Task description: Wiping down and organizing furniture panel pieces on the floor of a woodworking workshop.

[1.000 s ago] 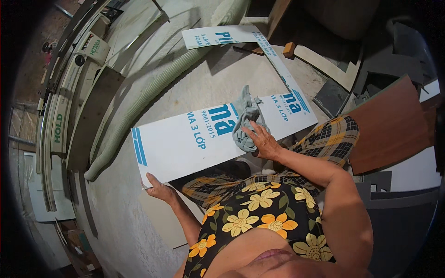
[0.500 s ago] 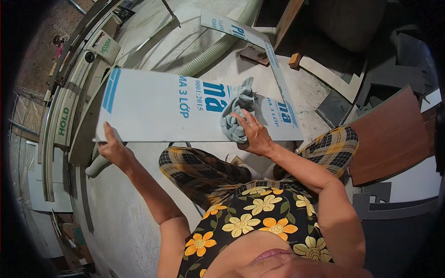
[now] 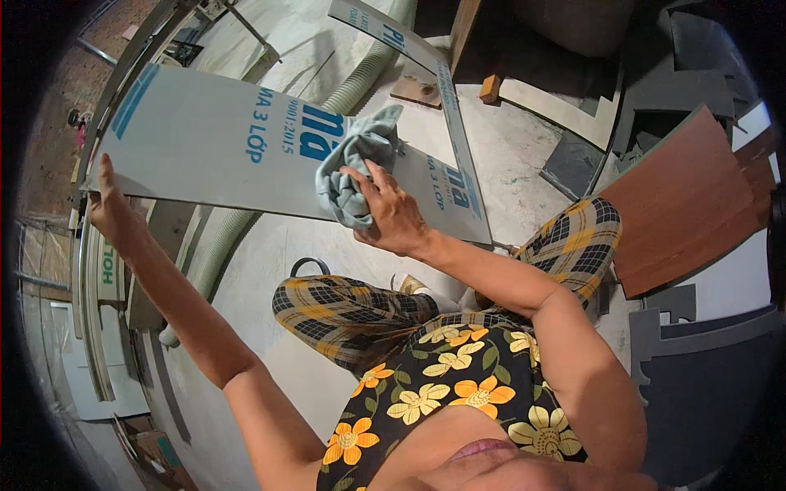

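A flat white panel (image 3: 209, 139) with blue print on its face extends in front of me, its left end raised. Its right part runs into a narrow strip (image 3: 455, 114) that turns away from me, then back to the left. My left hand (image 3: 119, 209) grips the panel's near left corner, thumb on the printed face; its other fingers are partly hidden. A crumpled grey-blue cloth (image 3: 350, 176) lies against the face near the middle. My right hand (image 3: 395, 214) is closed on the cloth, pressing it to the panel close to the near edge.
A long machine rail (image 3: 106, 327) runs along the left, with a ribbed hose (image 3: 360, 82) beyond the panel. To the right lie a brown sheet (image 3: 684, 204), dark grey offcuts (image 3: 581, 168) and a pale angled piece (image 3: 565, 110). A small wooden block (image 3: 490, 89) sits on the floor.
The panel has shifted left, its left end swinging away and up. My left arm has stretched out with it. My right hand and the cloth have moved left too.
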`<state>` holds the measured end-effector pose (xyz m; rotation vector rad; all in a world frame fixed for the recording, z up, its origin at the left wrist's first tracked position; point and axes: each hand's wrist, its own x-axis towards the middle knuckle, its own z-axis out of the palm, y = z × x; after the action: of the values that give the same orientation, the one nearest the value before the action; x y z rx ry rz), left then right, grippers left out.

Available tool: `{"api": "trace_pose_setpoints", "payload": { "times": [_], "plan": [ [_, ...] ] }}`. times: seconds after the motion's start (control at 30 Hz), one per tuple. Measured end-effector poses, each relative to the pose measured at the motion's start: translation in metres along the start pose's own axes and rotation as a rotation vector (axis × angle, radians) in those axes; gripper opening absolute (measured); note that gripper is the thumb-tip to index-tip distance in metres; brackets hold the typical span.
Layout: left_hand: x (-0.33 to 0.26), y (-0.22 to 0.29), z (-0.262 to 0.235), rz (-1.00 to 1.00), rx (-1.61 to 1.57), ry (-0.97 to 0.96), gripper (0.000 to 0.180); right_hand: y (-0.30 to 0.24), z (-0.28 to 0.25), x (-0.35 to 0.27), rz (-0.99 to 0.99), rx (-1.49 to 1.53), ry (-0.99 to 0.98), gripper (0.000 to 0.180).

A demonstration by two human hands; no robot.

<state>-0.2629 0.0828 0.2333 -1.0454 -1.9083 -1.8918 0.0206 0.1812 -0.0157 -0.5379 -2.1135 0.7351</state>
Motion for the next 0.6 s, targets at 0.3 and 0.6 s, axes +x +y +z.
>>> {"api": "trace_pose_setpoints", "payload": {
  "times": [0.3, 0.6],
  "plan": [
    [0.013, -0.008, 0.032, 0.099, 0.429, 0.081, 0.052, -0.011, 0.015, 0.016, 0.037, 0.068, 0.091, 0.088],
    [-0.03, -0.006, 0.043, 0.024, -0.032, 0.178, 0.053, 0.01, 0.04, -0.025, 0.042, 0.185, 0.213, 0.073]
  ]
}}
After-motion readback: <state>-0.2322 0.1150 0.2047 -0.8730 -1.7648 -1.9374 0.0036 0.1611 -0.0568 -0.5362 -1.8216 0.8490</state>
